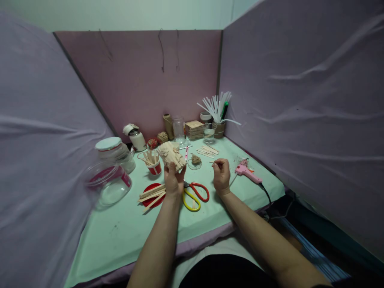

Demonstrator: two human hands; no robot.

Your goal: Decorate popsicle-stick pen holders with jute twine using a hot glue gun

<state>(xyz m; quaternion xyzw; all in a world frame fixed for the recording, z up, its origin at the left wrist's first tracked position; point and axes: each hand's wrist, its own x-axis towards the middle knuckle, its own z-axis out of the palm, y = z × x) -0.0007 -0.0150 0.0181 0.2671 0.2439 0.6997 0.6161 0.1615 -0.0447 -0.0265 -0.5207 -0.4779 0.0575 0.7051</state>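
My left hand (173, 181) grips a pale craft piece (171, 155) built from layered bits of wooden stick, holding it above the table. To its right, my right hand (221, 175) is closed in a pinch, and a small pale sliver (211, 162) pokes out from the fingertips; its exact kind is too small to tell. Scissors (193, 196) with one red and one yellow handle lie between my forearms. Beside my left wrist, flat wooden sticks (152, 196) rest across a red lid (150, 187). A pink glue gun (247, 173) lies right of my right hand.
Clear jars (112, 190) stand at the left, near a red-and-white cup (154, 168) of sticks. Thin sticks (207, 151), a twine bundle (196, 159) and a pink cutter (187, 153) lie ahead. Behind are a water glass (209, 134), stacked wooden squares (194, 130) and glue sticks (217, 108).
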